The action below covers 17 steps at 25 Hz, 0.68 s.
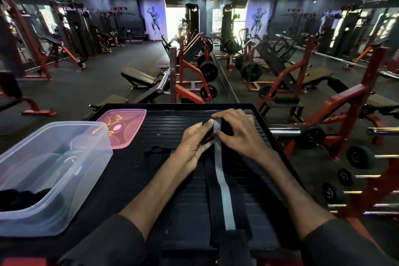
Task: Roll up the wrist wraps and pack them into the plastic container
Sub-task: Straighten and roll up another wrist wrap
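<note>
Wrist wrap point(224, 196) runs flat to both hands — left hand point(194, 144), right hand point(239, 134) pinching its rolled end.

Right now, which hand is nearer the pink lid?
Left. The left hand sits just right of the pink lid, gripping the wrist wrap; the right hand is farther right, beyond the left hand.

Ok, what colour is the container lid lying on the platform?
Translucent pink lid, seen in the head view.
</note>
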### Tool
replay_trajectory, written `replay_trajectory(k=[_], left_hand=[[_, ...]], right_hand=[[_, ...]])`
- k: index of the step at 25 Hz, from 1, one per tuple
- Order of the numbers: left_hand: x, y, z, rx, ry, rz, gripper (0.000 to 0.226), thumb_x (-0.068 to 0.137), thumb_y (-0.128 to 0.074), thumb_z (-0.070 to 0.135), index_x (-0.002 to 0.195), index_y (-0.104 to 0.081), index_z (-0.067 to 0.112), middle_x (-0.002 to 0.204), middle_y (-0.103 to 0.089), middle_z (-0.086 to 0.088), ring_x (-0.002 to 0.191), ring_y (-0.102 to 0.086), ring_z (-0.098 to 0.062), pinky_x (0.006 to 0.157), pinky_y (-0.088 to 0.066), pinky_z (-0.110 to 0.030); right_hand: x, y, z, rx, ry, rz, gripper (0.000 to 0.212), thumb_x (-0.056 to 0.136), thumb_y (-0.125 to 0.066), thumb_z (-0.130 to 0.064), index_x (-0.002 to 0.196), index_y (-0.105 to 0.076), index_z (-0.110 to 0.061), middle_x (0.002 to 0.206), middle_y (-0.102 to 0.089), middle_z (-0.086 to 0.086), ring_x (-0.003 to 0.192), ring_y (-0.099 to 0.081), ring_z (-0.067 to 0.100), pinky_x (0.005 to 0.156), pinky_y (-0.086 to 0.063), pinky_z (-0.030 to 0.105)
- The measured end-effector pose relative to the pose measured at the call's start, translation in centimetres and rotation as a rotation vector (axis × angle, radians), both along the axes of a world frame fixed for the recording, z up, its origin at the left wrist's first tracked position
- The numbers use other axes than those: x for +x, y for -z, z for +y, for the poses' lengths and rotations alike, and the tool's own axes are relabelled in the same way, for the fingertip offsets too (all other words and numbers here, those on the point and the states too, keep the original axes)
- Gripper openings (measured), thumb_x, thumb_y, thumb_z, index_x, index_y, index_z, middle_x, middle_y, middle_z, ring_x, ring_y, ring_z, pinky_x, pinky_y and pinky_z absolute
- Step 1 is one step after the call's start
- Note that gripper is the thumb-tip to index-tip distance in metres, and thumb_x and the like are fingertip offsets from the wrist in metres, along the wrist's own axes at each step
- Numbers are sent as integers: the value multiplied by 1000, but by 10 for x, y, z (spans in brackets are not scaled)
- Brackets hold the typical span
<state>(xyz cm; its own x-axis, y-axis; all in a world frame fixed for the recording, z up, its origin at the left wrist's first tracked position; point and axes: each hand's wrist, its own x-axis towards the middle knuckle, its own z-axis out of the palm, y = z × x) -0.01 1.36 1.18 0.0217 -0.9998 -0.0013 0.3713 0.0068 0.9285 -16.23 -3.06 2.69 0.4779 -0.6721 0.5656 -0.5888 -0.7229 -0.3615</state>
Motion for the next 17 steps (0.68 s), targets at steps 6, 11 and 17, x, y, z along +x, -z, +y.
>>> replay_trajectory(k=[6, 11, 17], left_hand=[[6, -8, -7, -45, 17, -169, 27, 102, -55, 37, 108, -72, 17, 103, -75, -1, 107, -70, -21, 106, -49, -42], [26, 0, -21, -313, -185, -707, 34, 95, -57, 49, 82, -74, 23, 83, -73, -1, 86, -67, -16, 85, -52, -47], [29, 0, -36, -328, -253, -834, 41, 87, -58, 69, 102, -71, 34, 114, -68, 10, 118, -61, -13, 106, -47, -43]], right_hand=[[-3, -3, -6, -131, 36, 49, 52, 77, -56, -37, 125, -67, -22, 119, -70, -6, 112, -63, 22, 93, -42, 47], [-13, -5, -21, 116, -102, -96, 36, 79, -78, -11, 114, -77, -17, 107, -78, -1, 101, -73, 14, 89, -58, 38], [-22, -18, -24, 788, -235, -437, 19, 79, -79, 2, 98, -78, 1, 88, -77, 15, 75, -70, 20, 65, -51, 21]])
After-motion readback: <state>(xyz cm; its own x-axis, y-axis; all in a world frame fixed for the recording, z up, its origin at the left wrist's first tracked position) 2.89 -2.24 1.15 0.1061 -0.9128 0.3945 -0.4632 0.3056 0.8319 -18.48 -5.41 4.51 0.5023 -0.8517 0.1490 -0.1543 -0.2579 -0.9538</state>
